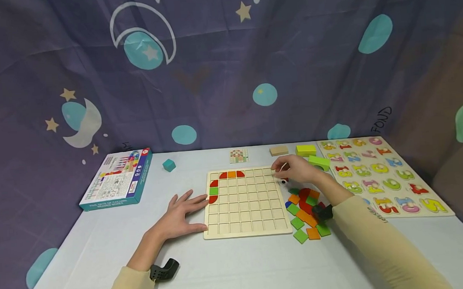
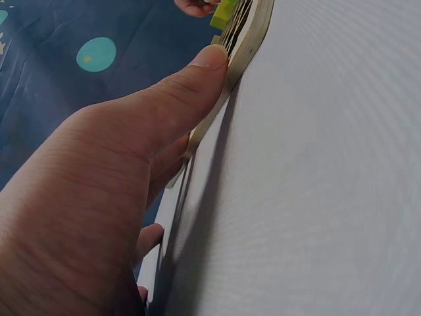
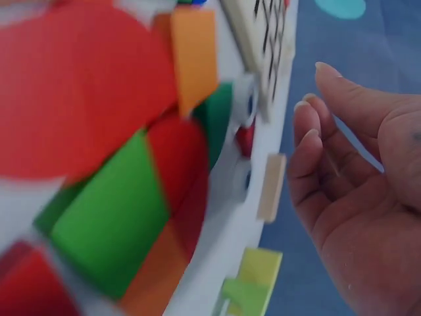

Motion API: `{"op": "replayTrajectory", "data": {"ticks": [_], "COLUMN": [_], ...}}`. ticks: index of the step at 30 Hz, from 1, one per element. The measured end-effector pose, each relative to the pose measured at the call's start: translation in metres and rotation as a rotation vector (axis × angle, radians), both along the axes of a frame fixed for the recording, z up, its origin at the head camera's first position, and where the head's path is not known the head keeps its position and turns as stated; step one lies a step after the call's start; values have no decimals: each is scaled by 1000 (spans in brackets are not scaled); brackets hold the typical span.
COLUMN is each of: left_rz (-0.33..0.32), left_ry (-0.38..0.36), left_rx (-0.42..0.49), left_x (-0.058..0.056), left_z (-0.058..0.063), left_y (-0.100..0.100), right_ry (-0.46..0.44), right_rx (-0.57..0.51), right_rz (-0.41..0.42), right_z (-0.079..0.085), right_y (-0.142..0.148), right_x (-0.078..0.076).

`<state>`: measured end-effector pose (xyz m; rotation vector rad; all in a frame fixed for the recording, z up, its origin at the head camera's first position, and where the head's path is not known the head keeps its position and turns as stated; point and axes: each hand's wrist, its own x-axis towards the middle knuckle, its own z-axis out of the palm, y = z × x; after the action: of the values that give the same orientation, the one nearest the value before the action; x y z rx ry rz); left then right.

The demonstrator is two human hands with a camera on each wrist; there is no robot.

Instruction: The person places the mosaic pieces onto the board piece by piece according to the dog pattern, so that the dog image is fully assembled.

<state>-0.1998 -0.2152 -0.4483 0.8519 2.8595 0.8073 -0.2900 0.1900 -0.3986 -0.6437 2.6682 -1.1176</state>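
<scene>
A pale wooden grid board (image 1: pixel 246 205) lies on the white table. Along its top row sit two red quarter-round pieces with an orange square (image 1: pixel 232 175) between them; down its left column, a green square (image 1: pixel 214 191) lies between two more red pieces. My left hand (image 1: pixel 180 217) rests with fingers spread at the board's left side, the thumb (image 2: pixel 210 58) against its edge. Over the top right corner is my right hand (image 1: pixel 295 168), its fingers loosely bent. In the right wrist view, a gap shows between thumb and fingertips, with nothing held.
Right of the board lies a pile of loose green, orange and red pieces (image 1: pixel 307 217). Behind stand a small pattern card (image 1: pixel 238 156), a tan block (image 1: pixel 279 150) and yellow-green blocks (image 1: pixel 305 150). A number puzzle (image 1: pixel 386 175) lies far right, a box (image 1: pixel 117 179) and teal cube (image 1: pixel 169 165) left.
</scene>
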Motion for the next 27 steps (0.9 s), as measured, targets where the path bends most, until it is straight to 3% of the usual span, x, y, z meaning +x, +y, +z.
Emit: {"op": "replayTrajectory", "data": {"ticks": [12,20,27], "left_rz": [-21,-12,-10], "left_ry": [49,27,15], "left_rx": [27,9,7], "left_x": [-1,0,0], "left_z": [-3,-1,-1], "left_y": [-1,-1,0], "right_ry": [-20,-17,-12], "right_rx": [106,172,159], "right_rz": [31,24,44], "right_z": [-9,-12,-12], "right_y": [18,16,17], "right_x": [0,-1,-2]}}
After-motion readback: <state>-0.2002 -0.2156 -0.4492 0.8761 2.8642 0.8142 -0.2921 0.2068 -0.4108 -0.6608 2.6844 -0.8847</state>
